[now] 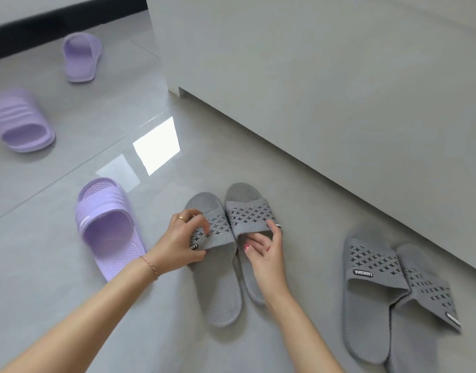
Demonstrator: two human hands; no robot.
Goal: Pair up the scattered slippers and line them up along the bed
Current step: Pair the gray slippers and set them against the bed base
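Note:
Two grey mesh slippers lie side by side on the floor, toes toward the bed [339,90]. My left hand [177,238] grips the strap of the left grey slipper [218,286]. My right hand [266,251] holds the strap of the right grey slipper [247,211], fingers tucked under it. A second grey pair [371,292] lies to the right, one slipper overlapping the other. A purple slipper [107,224] sits just left of my left hand. Two more purple slippers [21,122] [82,56] lie scattered at far left.
The pale grey bed side runs diagonally from top centre to the right edge. A dark baseboard [56,25] crosses the top left. The glossy grey tile floor [156,146] shows a bright window reflection.

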